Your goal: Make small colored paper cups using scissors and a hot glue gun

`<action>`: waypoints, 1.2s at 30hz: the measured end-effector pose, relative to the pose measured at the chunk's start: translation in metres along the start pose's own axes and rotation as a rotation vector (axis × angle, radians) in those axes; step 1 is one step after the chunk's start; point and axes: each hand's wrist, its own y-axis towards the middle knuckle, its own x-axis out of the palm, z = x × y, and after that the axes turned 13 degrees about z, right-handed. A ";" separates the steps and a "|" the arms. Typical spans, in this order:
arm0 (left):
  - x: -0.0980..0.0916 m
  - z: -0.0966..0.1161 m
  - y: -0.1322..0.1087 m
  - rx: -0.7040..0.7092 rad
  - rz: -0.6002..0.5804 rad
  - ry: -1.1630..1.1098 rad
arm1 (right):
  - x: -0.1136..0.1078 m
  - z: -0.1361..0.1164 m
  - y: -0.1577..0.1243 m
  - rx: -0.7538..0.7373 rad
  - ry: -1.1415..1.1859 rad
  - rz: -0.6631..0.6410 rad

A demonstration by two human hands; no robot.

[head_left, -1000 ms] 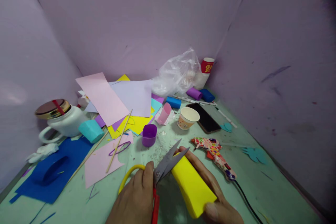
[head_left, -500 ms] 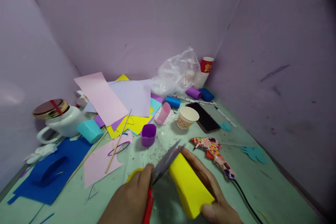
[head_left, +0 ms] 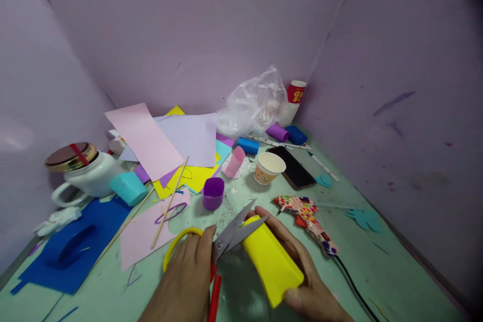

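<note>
Scissors (head_left: 225,240) with a yellow and a red handle are gripped in my left hand (head_left: 190,261). Their blades stand apart, one lying across the far end of a yellow paper tube (head_left: 272,261). My right hand (head_left: 307,282) is wrapped around the right side of that tube, thumb at its near end, other fingers along its far side. A purple paper cup shape (head_left: 213,194) stands beyond the scissors. To the right of my right hand lies a flower-patterned glue gun (head_left: 305,216) with a black cord.
A paper cup (head_left: 269,168), a phone (head_left: 292,168) and a pink tube (head_left: 236,161) are further back. Coloured sheets (head_left: 188,138), a wooden stick (head_left: 169,201) and a white mug (head_left: 92,176) lie left. A plastic bag (head_left: 252,103) sits by the back wall.
The scissor blades have opened, one now crossing the yellow tube's far end. The tube has tilted slightly in my right hand, and more of the yellow handle shows.
</note>
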 end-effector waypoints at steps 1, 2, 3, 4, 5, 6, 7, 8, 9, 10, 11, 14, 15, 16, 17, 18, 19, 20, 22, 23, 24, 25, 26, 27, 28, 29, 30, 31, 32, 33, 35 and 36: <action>0.000 0.000 0.000 -0.006 -0.005 -0.008 | -0.001 0.000 0.000 -0.009 -0.009 -0.022; 0.001 0.000 0.001 -0.014 -0.014 -0.012 | -0.001 0.000 0.000 -0.017 -0.010 -0.039; 0.000 0.001 0.001 -0.024 -0.025 -0.013 | -0.002 0.000 0.000 -0.024 -0.011 -0.048; 0.000 0.001 0.002 -0.032 -0.035 -0.014 | -0.002 0.001 0.000 -0.031 -0.015 -0.050; 0.000 0.002 0.002 -0.038 -0.042 -0.013 | -0.002 0.001 0.000 -0.042 -0.025 -0.049; 0.000 0.003 0.003 -0.042 -0.045 -0.006 | -0.002 0.001 -0.001 -0.049 -0.039 -0.047; 0.000 0.003 0.002 -0.043 -0.045 0.003 | -0.002 0.002 -0.001 -0.052 -0.048 -0.045; 0.000 0.003 0.002 -0.041 -0.041 0.012 | -0.001 0.002 -0.001 -0.051 -0.052 -0.044; 0.001 0.003 0.002 -0.037 -0.034 0.022 | -0.001 0.002 -0.002 -0.051 -0.051 -0.042; 0.001 0.004 0.001 -0.031 -0.027 0.032 | -0.001 0.002 -0.002 -0.052 -0.046 -0.035; 0.001 0.004 0.000 -0.025 -0.022 0.044 | -0.001 0.003 -0.002 -0.054 -0.043 -0.033; 0.002 0.004 -0.002 -0.015 -0.022 0.099 | -0.001 0.004 -0.003 -0.072 -0.036 -0.029; 0.003 0.004 -0.003 -0.012 -0.024 0.120 | -0.002 0.005 -0.003 -0.077 -0.036 -0.031; 0.003 0.004 -0.003 -0.007 -0.025 0.138 | -0.002 0.006 -0.003 -0.078 -0.039 -0.034; 0.003 0.003 -0.003 0.000 -0.026 0.150 | -0.003 0.006 -0.003 -0.077 -0.040 -0.032; 0.002 0.003 -0.004 0.007 -0.030 0.155 | -0.004 0.007 -0.003 -0.076 -0.037 -0.027; 0.002 0.002 -0.004 0.013 -0.034 0.151 | -0.004 0.008 -0.003 -0.075 -0.034 -0.026; 0.001 0.001 -0.004 0.014 -0.039 0.139 | -0.004 0.008 -0.003 -0.076 -0.028 -0.023; 0.000 0.001 -0.005 -0.001 -0.051 0.098 | -0.004 0.008 -0.003 -0.071 -0.004 -0.017; -0.002 0.001 -0.005 0.000 -0.058 0.067 | -0.003 0.008 -0.003 -0.065 0.018 -0.020; -0.003 0.001 -0.005 0.013 -0.061 0.024 | -0.003 0.007 -0.002 -0.048 0.050 -0.025; -0.005 0.000 -0.004 0.034 -0.058 -0.029 | -0.002 0.005 -0.001 -0.016 0.102 -0.023; -0.007 -0.001 -0.003 0.048 -0.044 -0.080 | -0.001 0.004 0.000 0.031 0.170 -0.013; -0.010 -0.004 -0.002 0.046 -0.012 -0.124 | 0.000 0.002 0.002 0.088 0.248 0.009; -0.013 -0.008 0.000 0.025 0.039 -0.152 | 0.001 0.000 0.005 0.147 0.330 0.046; -0.016 -0.013 0.002 -0.006 0.104 -0.159 | 0.002 -0.001 0.008 0.202 0.407 0.094; -0.019 -0.019 0.005 -0.030 0.163 -0.150 | 0.002 -0.002 0.011 0.246 0.474 0.141; -0.022 -0.025 0.008 -0.038 0.211 -0.131 | 0.002 -0.003 0.013 0.278 0.526 0.177; -0.024 -0.030 0.010 -0.026 0.227 -0.118 | 0.003 -0.003 0.016 0.302 0.564 0.200; -0.025 -0.034 0.012 -0.008 0.215 -0.111 | 0.003 -0.003 0.018 0.320 0.592 0.214; -0.025 -0.035 0.012 -0.005 0.152 -0.113 | 0.005 -0.002 0.020 0.342 0.623 0.224; -0.024 -0.033 0.011 -0.016 0.118 -0.124 | 0.006 -0.002 0.020 0.347 0.627 0.229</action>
